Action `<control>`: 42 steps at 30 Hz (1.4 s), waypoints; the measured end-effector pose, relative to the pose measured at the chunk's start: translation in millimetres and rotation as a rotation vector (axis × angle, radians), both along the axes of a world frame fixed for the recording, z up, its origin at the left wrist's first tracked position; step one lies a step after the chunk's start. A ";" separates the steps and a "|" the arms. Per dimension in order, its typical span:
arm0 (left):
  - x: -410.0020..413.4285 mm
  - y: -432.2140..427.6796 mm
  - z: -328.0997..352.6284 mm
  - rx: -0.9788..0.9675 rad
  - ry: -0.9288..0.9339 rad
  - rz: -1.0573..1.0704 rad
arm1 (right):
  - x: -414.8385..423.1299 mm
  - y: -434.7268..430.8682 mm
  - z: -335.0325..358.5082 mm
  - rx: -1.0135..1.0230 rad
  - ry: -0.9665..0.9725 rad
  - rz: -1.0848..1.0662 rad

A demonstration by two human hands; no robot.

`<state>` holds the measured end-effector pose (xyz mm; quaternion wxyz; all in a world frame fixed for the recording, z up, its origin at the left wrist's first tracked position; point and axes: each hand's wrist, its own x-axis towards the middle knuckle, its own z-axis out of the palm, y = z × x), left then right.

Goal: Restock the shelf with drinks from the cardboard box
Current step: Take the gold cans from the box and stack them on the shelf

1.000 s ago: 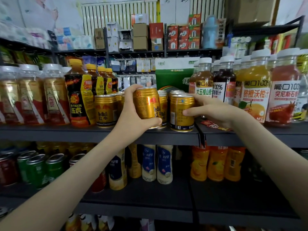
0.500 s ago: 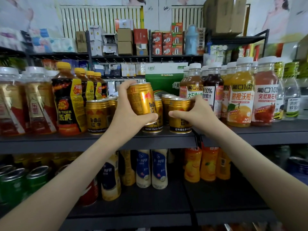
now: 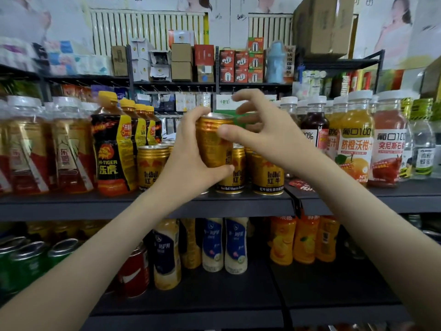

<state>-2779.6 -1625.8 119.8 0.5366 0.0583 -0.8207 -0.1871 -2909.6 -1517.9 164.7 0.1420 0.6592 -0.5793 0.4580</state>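
At the left end of the dark grey shelf (image 3: 71, 207), clear white-capped bottles (image 3: 26, 149) with gold and red labels stand in a row. Just beside them stand Hi-Tiger bottles (image 3: 112, 149), black and yellow with yellow caps, filed one behind another. Next come the standing gold cans (image 3: 151, 168), upright at the shelf front and running back in files.

The left hand (image 3: 188, 161) grips the held gold can (image 3: 213, 142) from its left side, with the thumb curled under the base and a finger at the top rim. This can is upright and raised above the standing cans, clear of the shelf. The right hand (image 3: 272, 137) is spread, its fingers apart and curved above the can top, holding nothing. Its thumb tip overlaps the can wall, but blur makes it impossible to tell whether they touch.

To the right, juice bottles (image 3: 355, 146) with white caps, dark, orange and red, fill the adjoining section.

On the lower tier, from the left, are green cans (image 3: 31, 261), a red can (image 3: 136, 271), blue-and-cream bottles (image 3: 235, 247) and orange bottles (image 3: 303, 240).

Behind, a rear rack (image 3: 171, 83) carries small cartons (image 3: 181, 62). A white radiator (image 3: 148, 29) is mounted on the wall, and a large brown carton (image 3: 322, 27) sits at top right.
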 end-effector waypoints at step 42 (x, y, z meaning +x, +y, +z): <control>87.4 -144.9 -11.1 -0.875 -0.308 0.678 | -10.4 -262.4 58.1 0.524 -0.398 0.056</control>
